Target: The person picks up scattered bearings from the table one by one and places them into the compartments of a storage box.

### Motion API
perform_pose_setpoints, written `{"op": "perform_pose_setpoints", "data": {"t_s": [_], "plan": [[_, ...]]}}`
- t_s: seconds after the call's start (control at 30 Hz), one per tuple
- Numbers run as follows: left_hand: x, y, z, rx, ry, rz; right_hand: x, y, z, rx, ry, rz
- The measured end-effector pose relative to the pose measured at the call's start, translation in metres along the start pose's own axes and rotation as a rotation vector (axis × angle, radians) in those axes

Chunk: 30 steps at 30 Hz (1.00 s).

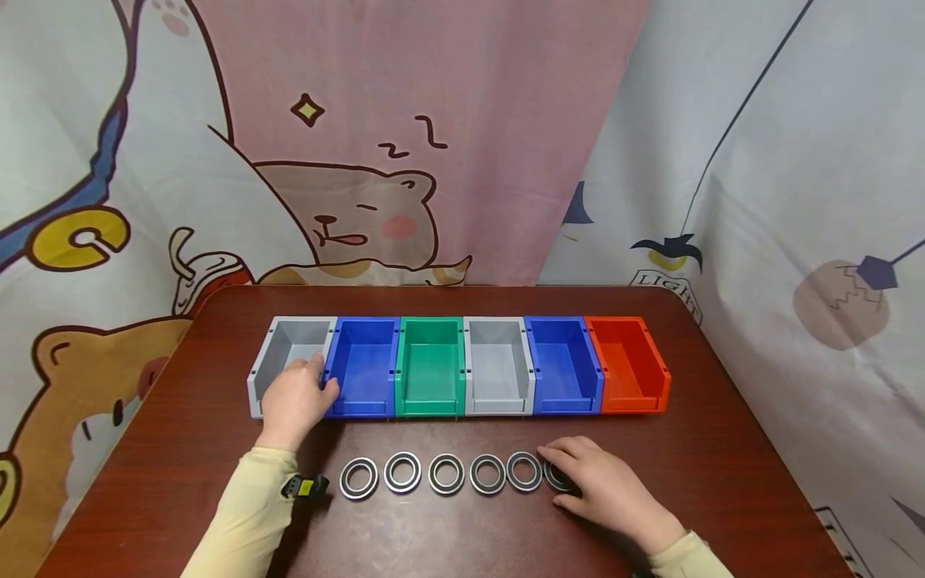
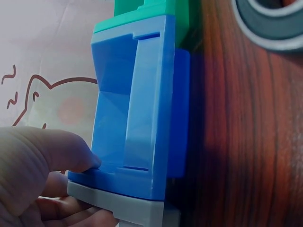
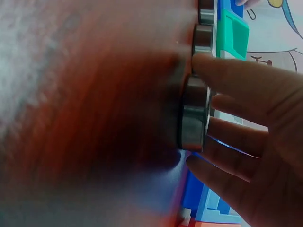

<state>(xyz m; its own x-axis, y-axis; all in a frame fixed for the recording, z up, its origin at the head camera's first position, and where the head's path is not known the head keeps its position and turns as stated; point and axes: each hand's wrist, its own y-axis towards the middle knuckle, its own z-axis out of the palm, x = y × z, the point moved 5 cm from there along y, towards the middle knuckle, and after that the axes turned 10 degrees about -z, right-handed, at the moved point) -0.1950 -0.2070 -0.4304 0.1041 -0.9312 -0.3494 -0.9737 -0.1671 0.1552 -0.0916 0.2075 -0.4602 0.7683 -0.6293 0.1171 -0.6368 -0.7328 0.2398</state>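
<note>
My left hand (image 1: 296,397) pinches the adjoining side walls of the left grey bin (image 1: 269,353) and the blue bin (image 1: 368,408). In the left wrist view, the thumb lies on the inner side of the blue bin (image 2: 163,109), while the other fingers reach over the grey bin (image 2: 137,208). My right hand (image 1: 603,490) is at the rightmost ball bearing (image 1: 555,479), partly covering it. Seen from the right wrist, the fingers (image 3: 232,182) are spread loosely around this metal bearing (image 3: 194,123), not curled around it.
Several more bearings (image 1: 446,455) lie flat in a row on the brown table (image 1: 448,538). Behind them the bins continue rightward: green (image 1: 431,408), grey (image 1: 499,406), blue (image 1: 567,405) and red (image 1: 632,405). A printed curtain (image 1: 506,120) hangs behind the table.
</note>
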Motion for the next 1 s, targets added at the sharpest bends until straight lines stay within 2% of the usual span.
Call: {"op": "perform_pose_setpoints", "data": {"t_s": [0.23,0.43,0.53,0.67,0.83,1.0], "plan": [[0.000,0.000,0.000,0.011,0.004,-0.001,0.002,0.003,0.001,0.000,0.006,0.019],[0.000,0.000,-0.002,-0.019,-0.003,0.017,0.001,0.003,0.002,0.011,0.018,0.020],[0.000,0.000,-0.002,-0.024,-0.004,0.020,-0.001,0.001,0.002,-0.008,0.050,0.025],[0.000,0.000,-0.002,-0.023,-0.002,0.021,-0.009,-0.003,-0.002,-0.038,0.148,0.078],[0.001,0.000,-0.001,-0.023,0.000,0.021,-0.023,-0.007,-0.021,-0.074,0.255,0.144],[0.001,0.000,-0.001,-0.025,-0.001,0.020,-0.043,-0.007,-0.057,-0.150,0.235,0.232]]}}
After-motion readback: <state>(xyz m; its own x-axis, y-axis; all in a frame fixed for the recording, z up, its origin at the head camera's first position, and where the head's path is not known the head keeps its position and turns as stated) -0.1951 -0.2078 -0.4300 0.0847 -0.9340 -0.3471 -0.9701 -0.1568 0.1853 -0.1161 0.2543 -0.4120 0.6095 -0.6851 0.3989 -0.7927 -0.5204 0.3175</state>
